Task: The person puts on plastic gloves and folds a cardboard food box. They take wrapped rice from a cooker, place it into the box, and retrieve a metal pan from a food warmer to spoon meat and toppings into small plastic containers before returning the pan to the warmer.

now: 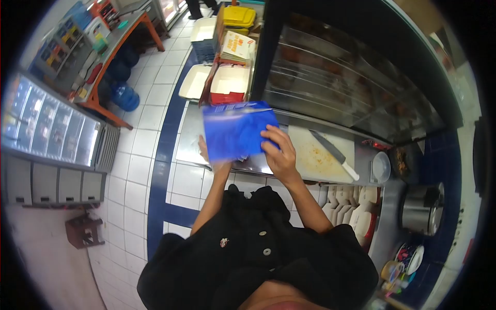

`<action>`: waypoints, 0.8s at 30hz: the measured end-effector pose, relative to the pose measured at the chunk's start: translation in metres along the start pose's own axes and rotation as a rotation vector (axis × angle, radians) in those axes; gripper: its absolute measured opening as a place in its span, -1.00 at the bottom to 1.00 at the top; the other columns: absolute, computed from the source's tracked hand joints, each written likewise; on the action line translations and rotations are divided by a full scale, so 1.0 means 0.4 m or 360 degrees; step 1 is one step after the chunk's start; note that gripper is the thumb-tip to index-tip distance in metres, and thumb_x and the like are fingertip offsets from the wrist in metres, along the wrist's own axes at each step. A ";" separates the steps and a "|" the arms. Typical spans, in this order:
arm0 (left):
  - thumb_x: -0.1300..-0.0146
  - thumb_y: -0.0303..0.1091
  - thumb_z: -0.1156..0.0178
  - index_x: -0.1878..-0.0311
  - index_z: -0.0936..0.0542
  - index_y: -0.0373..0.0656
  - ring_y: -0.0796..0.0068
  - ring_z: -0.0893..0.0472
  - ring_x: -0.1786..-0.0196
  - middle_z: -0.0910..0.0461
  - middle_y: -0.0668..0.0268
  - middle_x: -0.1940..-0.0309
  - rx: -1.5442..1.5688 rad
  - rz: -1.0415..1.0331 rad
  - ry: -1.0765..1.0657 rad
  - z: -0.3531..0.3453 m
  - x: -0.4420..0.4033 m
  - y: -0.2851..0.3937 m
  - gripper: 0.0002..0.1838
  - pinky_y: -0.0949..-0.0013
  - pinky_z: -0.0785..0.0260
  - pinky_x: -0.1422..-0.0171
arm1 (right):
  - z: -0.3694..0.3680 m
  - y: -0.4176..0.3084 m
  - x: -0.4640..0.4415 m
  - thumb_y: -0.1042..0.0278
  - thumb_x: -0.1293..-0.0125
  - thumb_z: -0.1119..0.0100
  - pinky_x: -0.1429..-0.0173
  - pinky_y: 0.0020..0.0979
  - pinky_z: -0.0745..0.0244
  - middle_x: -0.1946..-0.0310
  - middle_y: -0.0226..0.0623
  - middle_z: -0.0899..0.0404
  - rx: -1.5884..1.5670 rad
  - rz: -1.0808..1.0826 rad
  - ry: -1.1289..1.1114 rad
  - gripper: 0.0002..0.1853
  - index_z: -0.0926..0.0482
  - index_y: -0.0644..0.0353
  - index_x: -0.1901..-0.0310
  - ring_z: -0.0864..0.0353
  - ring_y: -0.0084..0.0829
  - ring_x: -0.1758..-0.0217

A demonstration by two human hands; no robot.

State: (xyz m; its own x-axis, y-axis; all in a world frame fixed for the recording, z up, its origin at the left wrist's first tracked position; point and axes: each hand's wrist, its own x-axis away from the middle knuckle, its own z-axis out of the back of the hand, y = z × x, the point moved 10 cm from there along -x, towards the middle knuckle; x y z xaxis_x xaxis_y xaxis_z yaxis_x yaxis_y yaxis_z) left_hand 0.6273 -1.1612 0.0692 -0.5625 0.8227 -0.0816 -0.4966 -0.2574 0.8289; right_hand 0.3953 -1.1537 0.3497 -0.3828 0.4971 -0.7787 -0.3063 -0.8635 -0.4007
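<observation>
A flat blue packet or box (235, 133), slightly blurred, is raised above the steel counter (190, 135). My right hand (279, 152) grips its right edge, with the fingers bent over the front face. My left hand (211, 155) is at its lower left corner, partly hidden behind it, with some fingers showing past the left edge. To the right lies a white cutting board (312, 155) with brown crumbs on it. A large knife (333, 151) with a white handle rests across the board.
Open paper boxes (230, 81) stand behind the blue item. A glass display case (330, 72) rises at the back right. Folded cartons (343, 206) sit below the board, near a steel pot (421, 206). Another person's legs (195, 8) show at the top.
</observation>
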 end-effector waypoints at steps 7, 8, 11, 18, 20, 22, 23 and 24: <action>-0.49 -0.44 -0.23 -0.48 -0.42 -0.25 0.30 -0.72 -0.16 -0.62 0.04 -0.30 0.2405 0.1112 -0.1389 0.000 0.198 0.253 -0.47 0.29 -0.58 -0.34 | 0.070 0.083 0.250 0.74 -0.04 -0.30 -0.60 0.01 -0.25 -0.39 -0.08 -0.45 -0.0164 -0.0640 -0.0546 -0.71 -0.70 0.11 0.24 -0.30 0.11 -0.58; -0.44 -0.51 -0.27 -0.50 -0.38 -0.25 0.33 -0.71 -0.17 -0.62 0.07 -0.29 0.2010 0.0861 -0.1535 -0.007 0.217 0.251 -0.41 0.28 -0.58 -0.34 | 0.104 0.103 0.279 0.71 -0.10 -0.27 -0.59 0.00 -0.28 -0.38 -0.07 -0.45 -0.0078 -0.0738 -0.0507 -0.74 -0.70 0.09 0.24 -0.33 0.09 -0.56; -0.30 -0.65 -0.34 -0.57 -0.28 -0.17 0.37 -0.67 -0.21 -0.64 0.15 -0.25 0.1383 0.0581 -0.1761 -0.088 0.298 0.295 -0.21 0.27 -0.56 -0.36 | 0.200 0.134 0.362 0.63 -0.24 -0.20 -0.56 -0.05 -0.30 -0.40 -0.05 -0.43 0.0146 -0.1014 -0.0474 -0.77 -0.71 0.06 0.18 -0.35 0.07 -0.53; -0.36 -0.69 -0.11 -0.58 -0.21 -0.08 0.37 -0.62 -0.23 -0.59 0.22 -0.24 0.1356 0.0441 -0.1677 -0.280 0.479 0.491 -0.26 0.26 -0.47 -0.40 | 0.294 0.123 0.568 0.00 -0.35 -0.48 -0.54 -0.10 -0.34 -0.44 0.17 -0.38 -0.0118 -0.1946 -0.0055 -0.10 -0.24 0.34 -0.51 -0.43 0.05 -0.51; -0.34 -0.68 -0.02 -0.56 -0.21 -0.12 0.37 -0.61 -0.20 -0.56 0.15 -0.24 0.1267 0.0389 -0.1643 -0.321 0.523 0.536 -0.29 0.25 -0.48 -0.36 | 0.332 0.122 0.645 0.02 -0.39 -0.45 -0.46 -0.18 -0.42 -0.42 0.11 -0.42 -0.0267 -0.1954 0.0182 -0.13 -0.24 0.29 -0.54 -0.49 -0.07 -0.45; -0.33 -0.67 0.00 -0.56 -0.20 -0.14 0.38 -0.60 -0.18 -0.54 0.11 -0.24 0.1143 0.0373 -0.1545 -0.373 0.563 0.581 -0.29 0.26 -0.48 -0.34 | 0.400 0.147 0.778 0.06 -0.56 -0.27 -0.29 -0.33 -0.56 -0.27 -0.07 -0.60 -0.0440 -0.2217 0.0567 -0.35 -0.38 0.32 -0.48 -0.63 -0.35 -0.24; -0.33 -0.67 0.02 -0.55 -0.20 -0.16 0.39 -0.60 -0.16 -0.52 0.07 -0.25 0.1034 0.0381 -0.1395 -0.392 0.576 0.594 -0.30 0.27 -0.49 -0.31 | 0.472 0.142 0.804 0.06 -0.56 -0.27 -0.29 -0.33 -0.56 -0.27 -0.07 -0.60 -0.0422 -0.2211 0.0620 -0.35 -0.38 0.32 -0.48 -0.63 -0.35 -0.24; -0.31 -0.65 0.01 -0.56 -0.20 -0.16 0.29 -0.62 -0.12 -0.52 0.00 -0.23 0.1016 0.0254 -0.1408 -0.422 0.602 0.633 -0.29 0.21 -0.49 -0.30 | 0.525 0.134 0.839 0.08 -0.60 -0.20 -0.27 -0.36 -0.57 -0.19 -0.15 -0.66 -0.0724 -0.2263 0.0667 -0.44 -0.46 0.34 -0.42 -0.65 -0.41 -0.17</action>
State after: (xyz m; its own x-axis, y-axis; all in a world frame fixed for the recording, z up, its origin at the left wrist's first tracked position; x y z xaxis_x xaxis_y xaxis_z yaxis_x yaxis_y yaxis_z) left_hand 0.2547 -1.1138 0.1660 0.2088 0.9412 0.2655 0.1157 -0.2933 0.9490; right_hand 0.0673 -1.0151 0.1684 0.2700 0.9102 0.3141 0.1180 0.2925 -0.9490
